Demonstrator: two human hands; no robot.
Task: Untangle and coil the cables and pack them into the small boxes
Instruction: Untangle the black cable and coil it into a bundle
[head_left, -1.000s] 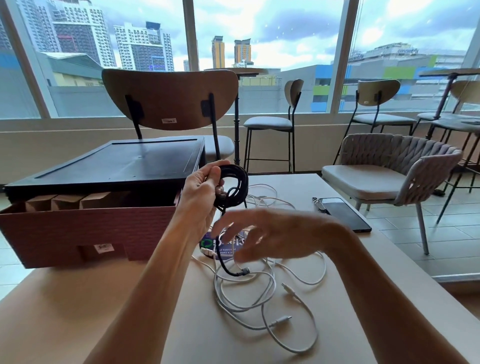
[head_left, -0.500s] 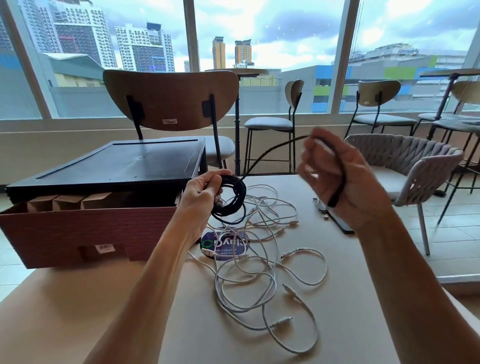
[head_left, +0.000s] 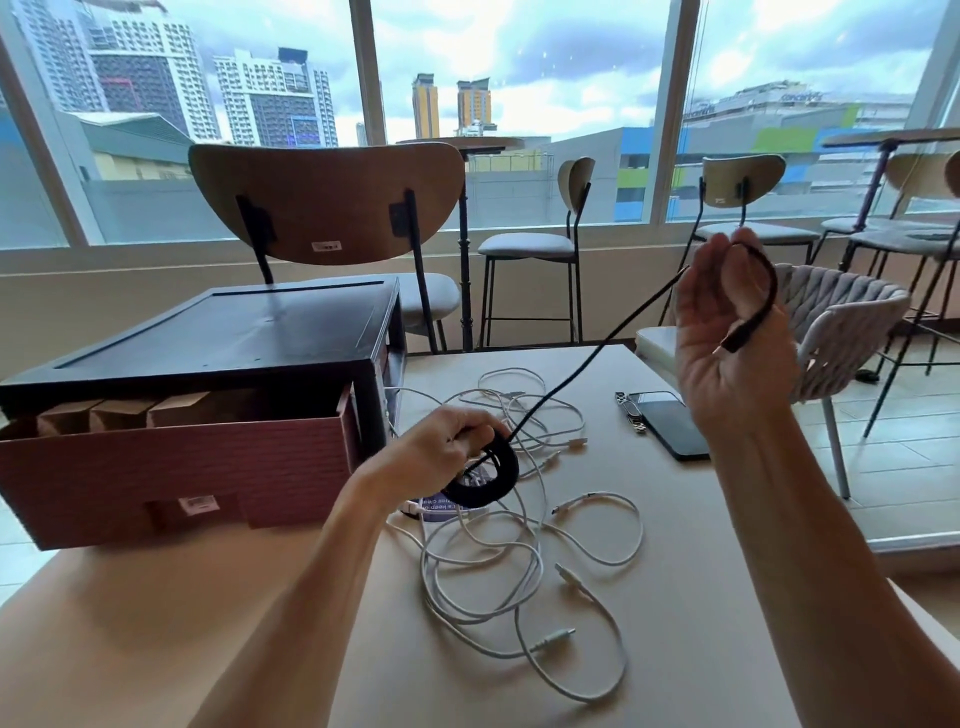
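Cable (head_left: 597, 353) slants up-right from its coil (head_left: 491, 480) - gripped in the left hand (head_left: 436, 447) just above the worktop (head_left: 156, 597) - to the raised right hand (head_left: 727, 353), which pinches the free end.

- Small boxes (head_left: 124, 413) in the red carton (head_left: 171, 467): only their tops show beneath the black tray (head_left: 218, 338); their insides are hidden.
- Carton label (head_left: 196, 503): print too small to read.
- Left hand (head_left: 431, 452) covers the top of the black cable (head_left: 483, 499) coil; its fingertips are blurred.
- Printed disc (head_left: 441, 506) under the coil: mostly hidden, its text unreadable.
- Phone (head_left: 670, 426): right edge hidden behind the wrist of the right hand (head_left: 727, 338).
- Both forearms run off the bottom edge.
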